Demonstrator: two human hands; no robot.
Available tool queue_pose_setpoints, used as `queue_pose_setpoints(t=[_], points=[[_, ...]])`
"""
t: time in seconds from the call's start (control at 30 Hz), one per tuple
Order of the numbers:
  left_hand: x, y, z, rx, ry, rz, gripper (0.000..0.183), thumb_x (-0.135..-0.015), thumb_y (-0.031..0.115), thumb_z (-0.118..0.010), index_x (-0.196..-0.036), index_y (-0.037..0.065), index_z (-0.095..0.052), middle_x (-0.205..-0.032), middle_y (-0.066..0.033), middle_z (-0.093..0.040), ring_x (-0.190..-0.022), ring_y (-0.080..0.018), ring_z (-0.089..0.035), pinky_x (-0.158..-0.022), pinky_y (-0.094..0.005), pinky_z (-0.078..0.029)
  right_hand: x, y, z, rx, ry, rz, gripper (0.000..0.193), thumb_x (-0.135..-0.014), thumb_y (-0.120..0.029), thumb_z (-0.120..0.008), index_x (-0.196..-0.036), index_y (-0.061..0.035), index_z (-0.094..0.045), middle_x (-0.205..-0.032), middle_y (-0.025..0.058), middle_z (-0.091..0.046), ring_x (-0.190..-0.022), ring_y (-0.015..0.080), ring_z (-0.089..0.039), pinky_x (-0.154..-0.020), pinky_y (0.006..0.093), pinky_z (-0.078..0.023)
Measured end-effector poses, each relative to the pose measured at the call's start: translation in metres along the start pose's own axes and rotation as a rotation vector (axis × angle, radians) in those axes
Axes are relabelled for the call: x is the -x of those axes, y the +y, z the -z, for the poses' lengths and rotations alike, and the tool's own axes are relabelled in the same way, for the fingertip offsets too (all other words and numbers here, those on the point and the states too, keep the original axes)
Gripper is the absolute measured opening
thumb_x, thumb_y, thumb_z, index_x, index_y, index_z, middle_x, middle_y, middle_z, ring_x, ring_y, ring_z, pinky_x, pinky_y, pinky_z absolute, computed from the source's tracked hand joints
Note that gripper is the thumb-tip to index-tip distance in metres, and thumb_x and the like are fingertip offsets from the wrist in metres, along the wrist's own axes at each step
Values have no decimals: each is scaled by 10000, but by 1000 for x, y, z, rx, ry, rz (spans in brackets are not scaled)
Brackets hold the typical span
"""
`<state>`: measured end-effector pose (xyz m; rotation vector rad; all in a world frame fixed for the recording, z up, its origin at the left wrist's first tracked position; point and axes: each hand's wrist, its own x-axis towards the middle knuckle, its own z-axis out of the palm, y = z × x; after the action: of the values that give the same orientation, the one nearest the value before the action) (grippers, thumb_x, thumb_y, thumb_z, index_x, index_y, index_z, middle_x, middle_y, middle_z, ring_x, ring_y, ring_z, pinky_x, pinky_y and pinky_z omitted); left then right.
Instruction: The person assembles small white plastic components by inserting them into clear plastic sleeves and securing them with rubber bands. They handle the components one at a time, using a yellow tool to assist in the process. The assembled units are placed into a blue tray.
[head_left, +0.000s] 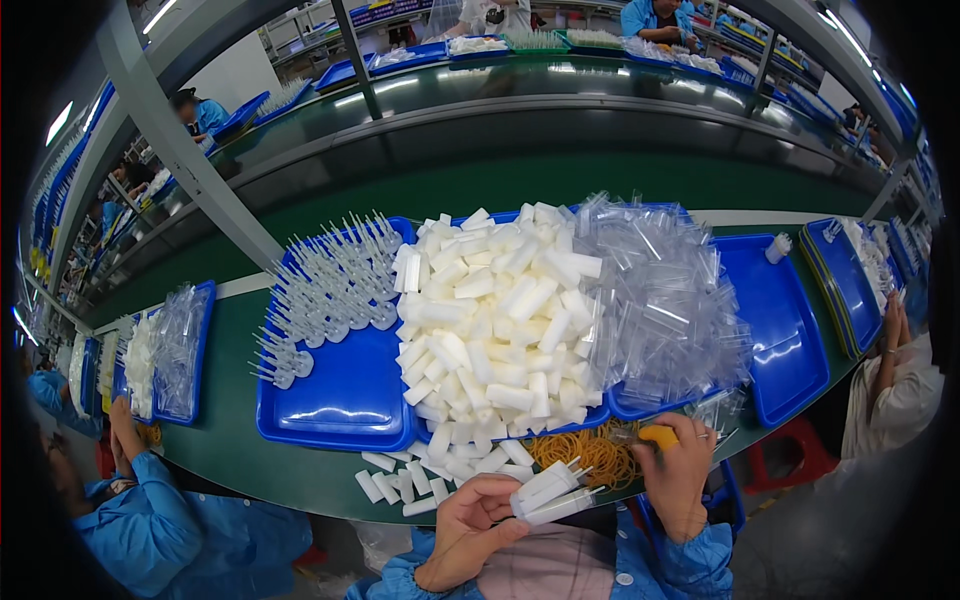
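Observation:
My left hand (470, 535) is closed around a pair of clear plastic tubes with white filling (548, 495), with thin pale stems poking out of their right ends. My right hand (682, 480) grips a yellow-handled tool (658, 436); a thin metal tip seems to show beyond the fingers, but its kind is unclear. Between the hands and the trays lies a heap of tan rubber bands (585, 455). Loose white cylinders (420, 480) are scattered on the green table left of it. A large pile of white cylinders (500, 310) fills the middle blue tray.
Clear plastic tubes (665, 300) are heaped right of the white pile. A blue tray (335, 405) at left holds pale stemmed parts (330, 280). Another blue tray (770, 340) carries a small bundle (778, 248). Co-workers sit on both sides; a metal post (185, 150) rises behind.

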<state>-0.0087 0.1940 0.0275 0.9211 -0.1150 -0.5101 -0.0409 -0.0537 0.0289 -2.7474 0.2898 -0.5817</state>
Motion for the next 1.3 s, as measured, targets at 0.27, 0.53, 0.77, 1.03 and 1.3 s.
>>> queue_pose_setpoints(t=[0.27, 0.53, 0.77, 1.03, 1.3], points=[[1, -2, -1, -523, -57, -212, 389, -702, -36, -746, -1057, -15, -589, -1123, -137, -526, -1033, -210, -566, -876, -318, -487, 8, -15, 47, -958, -90, -358, 161, -714, -17, -630, -875, -17, -624, -866, 86, -609, -892, 225, -562, -870, 367, -397], [3, 14, -13, -925, -62, -354, 436, -621, 34, -829, -1008, 23, -627, -1035, -127, -588, -942, -215, -598, -813, -300, -487, 0, -16, 43, -974, -139, -138, 150, -747, -59, -622, -879, 10, -638, -843, 100, -614, -823, 221, -584, -881, 347, -409], [4, 17, -16, -1051, -69, -434, 423, -601, 86, -848, -958, 35, -628, -998, -133, -621, -915, -244, -619, -769, -319, -514, 4, -14, 41, -1105, -179, -302, 192, -775, -70, -624, -948, 11, -607, -820, 75, -638, -781, 155, -592, -807, 306, -439], [2, 17, -17, -1055, -103, -424, 414, -608, 98, -846, -957, 37, -631, -1000, -133, -623, -916, -250, -624, -778, -321, -518, 3, -11, 41, -1144, -271, -325, 171, -774, -78, -644, -919, 7, -612, -822, 73, -653, -787, 145, -608, -765, 275, -456], [3, 19, -18, -1079, -143, -450, 406, -624, 98, -835, -971, 38, -634, -1009, -132, -608, -905, -248, -619, -765, -312, -515, 0, -8, 44, -1365, -378, -422, 162, -778, -60, -657, -912, 22, -620, -832, 73, -657, -783, 129, -609, -747, 261, -470]])
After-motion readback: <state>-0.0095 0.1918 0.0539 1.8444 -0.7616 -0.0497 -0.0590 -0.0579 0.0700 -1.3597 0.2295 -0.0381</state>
